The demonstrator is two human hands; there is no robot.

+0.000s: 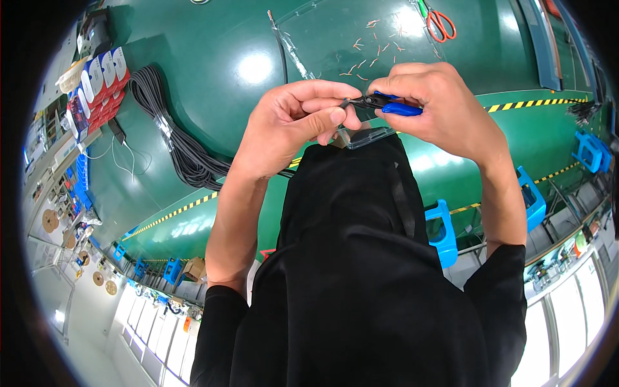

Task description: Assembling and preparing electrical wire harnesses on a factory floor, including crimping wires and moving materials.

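Between the thumb and fingers of my left hand [290,122], the dark end of a cable [345,103] is pinched. My right hand [445,103] is wrapped round a pair of wire cutters [402,109] with blue handles. The dark jaws of the cutters meet the cable end; whether they are closed on a wire is too small to tell. Just below both hands lies a clear plastic tray [371,137] at the table's near edge. Short orange and white wire scraps [380,48] are scattered on the green table [213,39] beyond my hands.
Scissors [441,27] with orange handles lie at the far right. A thick bundle of black cable [155,103] rests on the left, beside stacked red and white boxes [100,90]. Another cable end [278,42] lies ahead. Blue stools [442,235] stand behind on the right.
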